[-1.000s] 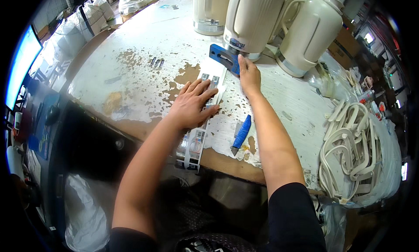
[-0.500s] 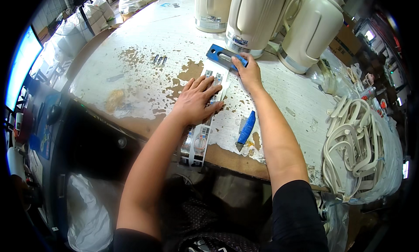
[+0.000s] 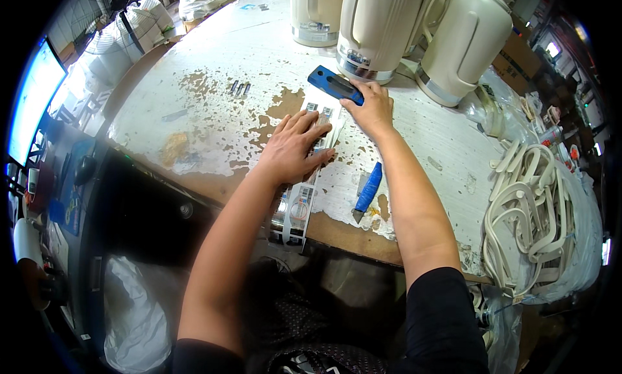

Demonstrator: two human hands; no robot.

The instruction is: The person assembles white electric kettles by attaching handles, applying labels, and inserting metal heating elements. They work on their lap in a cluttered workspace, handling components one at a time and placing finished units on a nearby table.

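My left hand point(image 3: 295, 147) lies spread, palm down, over a strip of printed labels point(image 3: 297, 209) on the worn table. The strip runs out beyond my fingertips and hangs over the front edge. My right hand point(image 3: 370, 109) grips the near end of a flat blue tool point(image 3: 334, 83) with a long dark slot and a small hole at its far end. That tool rests at or just above the far end of the strip; contact cannot be made out. Between my forearms lies a short-bladed knife point(image 3: 368, 191) with a blue-wrapped handle.
Several cream vacuum jugs point(image 3: 379, 30) stand at the back. A bag of cream plastic handles point(image 3: 528, 218) sits at the right edge. Small dark pieces point(image 3: 240, 87) lie left of the strip. A lit screen point(image 3: 35, 102) and a computer mouse point(image 3: 84, 169) are far left.
The blue tool has tilted slightly in my right hand, and its slot looks darker. My right fingers have shifted on it. My left hand stays on the strip.
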